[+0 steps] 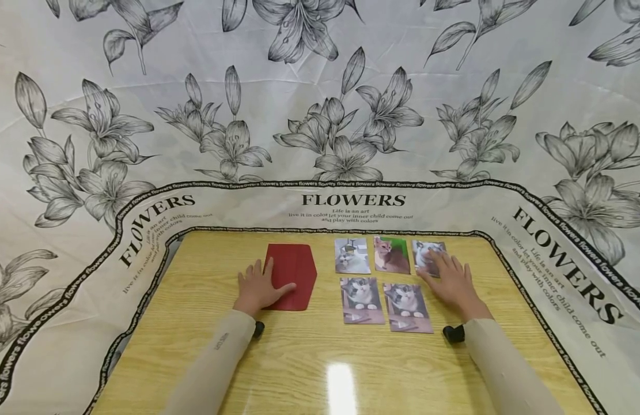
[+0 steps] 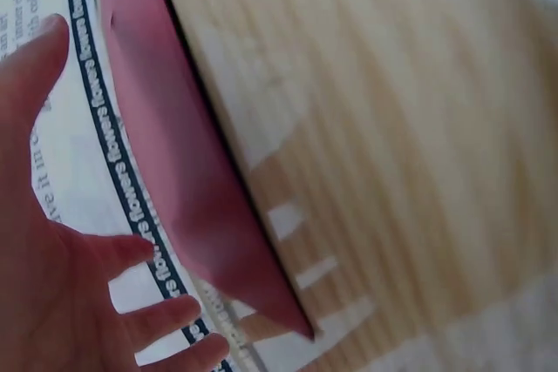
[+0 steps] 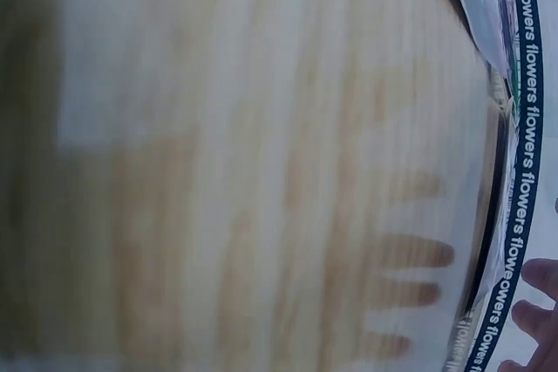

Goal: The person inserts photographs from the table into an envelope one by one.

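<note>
Red envelope [image 1: 298, 271] is lying on the wood-grain bench [image 1: 288, 363], left of five cat photo cards [image 1: 360, 297]. Left hand [image 1: 257, 289] is overlapping its left side, grip spread wide, holding nothing. Right hand [image 1: 454, 285] is partly covering the upper-right card [image 1: 420, 252], grip loosely spread; contact is hard to tell.

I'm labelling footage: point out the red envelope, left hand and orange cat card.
Red envelope [image 1: 298, 267], head view, its middle.
Left hand [image 1: 257, 290], head view, back of hand.
Orange cat card [image 1: 392, 255], head view, its middle.
</note>
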The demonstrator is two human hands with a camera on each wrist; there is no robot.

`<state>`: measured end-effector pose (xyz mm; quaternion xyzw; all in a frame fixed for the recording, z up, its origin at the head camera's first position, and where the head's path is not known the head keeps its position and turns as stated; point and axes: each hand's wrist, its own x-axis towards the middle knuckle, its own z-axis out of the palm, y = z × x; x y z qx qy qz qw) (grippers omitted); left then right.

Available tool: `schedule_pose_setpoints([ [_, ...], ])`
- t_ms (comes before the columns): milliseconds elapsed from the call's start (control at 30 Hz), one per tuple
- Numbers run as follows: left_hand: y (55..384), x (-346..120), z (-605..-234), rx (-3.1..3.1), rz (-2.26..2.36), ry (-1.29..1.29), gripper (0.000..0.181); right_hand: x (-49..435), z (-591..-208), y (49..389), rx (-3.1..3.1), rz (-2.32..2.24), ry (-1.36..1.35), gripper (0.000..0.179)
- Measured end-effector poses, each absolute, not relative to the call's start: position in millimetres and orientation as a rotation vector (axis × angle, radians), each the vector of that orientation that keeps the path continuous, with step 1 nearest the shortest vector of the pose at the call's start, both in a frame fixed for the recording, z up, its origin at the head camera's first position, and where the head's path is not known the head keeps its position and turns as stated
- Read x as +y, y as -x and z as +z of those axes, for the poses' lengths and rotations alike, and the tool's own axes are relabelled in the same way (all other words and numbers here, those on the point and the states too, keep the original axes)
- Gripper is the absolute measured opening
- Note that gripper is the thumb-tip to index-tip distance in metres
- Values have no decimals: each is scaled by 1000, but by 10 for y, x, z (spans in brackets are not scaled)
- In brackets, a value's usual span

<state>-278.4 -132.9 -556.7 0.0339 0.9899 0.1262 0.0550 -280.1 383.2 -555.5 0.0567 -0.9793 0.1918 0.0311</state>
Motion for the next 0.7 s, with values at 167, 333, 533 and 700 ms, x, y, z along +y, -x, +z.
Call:
schedule_pose_setpoints([
  [167,2742,-1233,-5554,3003,364,-53,115,3861,-5588,2866,-3028,624,-121,79],
  [333,2724,-1156,-5574,3014,345,-18,120,3864,-5581,2873,-3044,655,-45,89],
  [533,2709,-1103,-5599,3050,306,48,124,3859,-5566,2874,-3037,693,79,96],
  [700,2687,-1087,-5579,3069,264,103,125,3860,-5581,2900,-3034,689,178,103],
])
